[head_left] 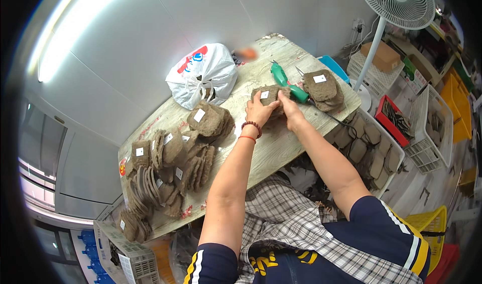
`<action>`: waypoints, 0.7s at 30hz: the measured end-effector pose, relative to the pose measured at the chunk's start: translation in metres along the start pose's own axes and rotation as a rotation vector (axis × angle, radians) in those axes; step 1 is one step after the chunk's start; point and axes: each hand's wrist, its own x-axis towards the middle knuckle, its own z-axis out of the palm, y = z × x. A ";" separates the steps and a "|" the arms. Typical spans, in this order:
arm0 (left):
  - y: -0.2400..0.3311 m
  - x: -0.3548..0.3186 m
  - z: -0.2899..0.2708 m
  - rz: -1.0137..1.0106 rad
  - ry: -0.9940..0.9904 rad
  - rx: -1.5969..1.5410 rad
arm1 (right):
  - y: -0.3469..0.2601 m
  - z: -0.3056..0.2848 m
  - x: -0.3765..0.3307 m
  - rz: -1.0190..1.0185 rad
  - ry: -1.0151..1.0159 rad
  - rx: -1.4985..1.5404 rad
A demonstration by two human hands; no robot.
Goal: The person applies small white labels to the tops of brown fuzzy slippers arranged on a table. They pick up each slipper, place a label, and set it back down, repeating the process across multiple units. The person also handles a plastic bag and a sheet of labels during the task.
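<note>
Head view showed a stack of brown pieces [271,94] on the right half of the bench [273,148], set in from its near edge. The pieces were grey-brown and matte, with a rough surface which looked like coarse felt, and their outline had rounded corners. A small white label [264,95] was on the top piece. The hands covered much of the sides, so the pieces could not be counted, and I could not tell whether the lowest piece touched the bench.

The left hand [258,114] grasped the stack from its left side, with the fingers bent around it and the thumb at the near side. The right hand [292,114] grasped the same stack from the right; most of its fingers were hidden.

A green power tool [279,75] lay just beyond the hands, toward the far corner of the bench. A second labelled stack [329,89] stood near the right corner. A white plastic bag [216,68] stood at the wall-side edge. Toward the left end of the bench were similar brown piles [173,152], some flat and some leaning, several with labels. Below the right corner, a white crate [400,158] held more such pieces.
</note>
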 end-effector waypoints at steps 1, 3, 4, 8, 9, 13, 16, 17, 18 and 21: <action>-0.003 0.001 0.000 -0.013 0.007 0.035 | 0.000 0.007 -0.001 -0.042 0.100 -0.105; -0.035 0.003 -0.005 0.004 -0.007 -0.265 | -0.001 0.029 -0.023 -0.066 0.144 -0.236; -0.054 0.002 -0.008 0.011 -0.005 -0.413 | -0.001 0.039 -0.032 -0.059 0.093 -0.264; -0.048 -0.058 -0.029 -0.135 0.009 -1.150 | 0.021 0.042 -0.035 -0.222 -0.022 -0.639; -0.060 -0.067 -0.032 -0.201 0.018 -1.233 | 0.029 0.047 -0.041 -0.282 -0.029 -0.690; -0.084 -0.116 -0.048 -0.228 -0.026 -1.401 | 0.057 0.056 -0.080 -0.525 -0.032 -0.606; -0.080 -0.143 -0.064 -0.205 0.003 -1.470 | 0.073 0.055 -0.087 -0.580 0.050 -0.501; -0.077 -0.147 -0.068 -0.196 0.031 -1.450 | 0.078 0.056 -0.089 -0.590 0.072 -0.465; -0.076 -0.150 -0.072 -0.179 0.036 -1.429 | 0.084 0.055 -0.090 -0.600 0.097 -0.429; -0.082 -0.148 -0.076 -0.100 0.040 -1.401 | 0.081 0.055 -0.092 -0.416 -0.070 -0.372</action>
